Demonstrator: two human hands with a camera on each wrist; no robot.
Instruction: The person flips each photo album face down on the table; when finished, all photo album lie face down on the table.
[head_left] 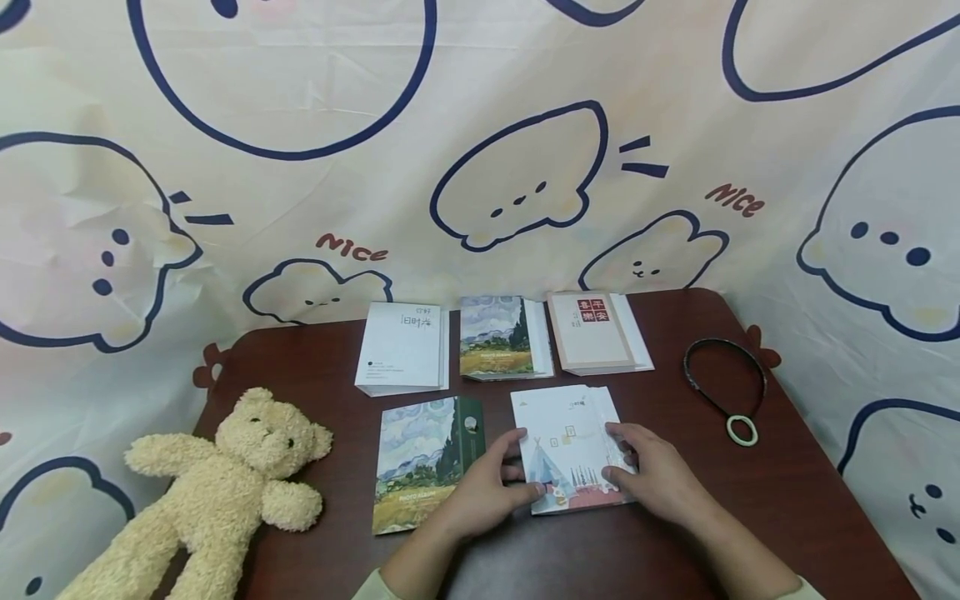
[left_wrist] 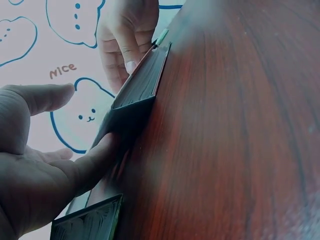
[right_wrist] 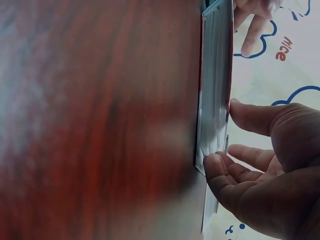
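A white photo album with a tent drawing on its cover lies on the table, between both hands. My left hand is at its left side. In the left wrist view one finger touches the dark spine, while another stands raised, apart from the cover. At the opposite side, my right hand holds the album by its right edge. The right wrist view has one of its digits at the cover's edge and another against the page edges. Left of this album lies a landscape-painting photo album with a green spine.
Behind are a white album, another landscape album and a cream album with red squares. A teddy bear lies at left. A dark cord loop with a pale green ring lies at right. A patterned cloth hangs behind the table.
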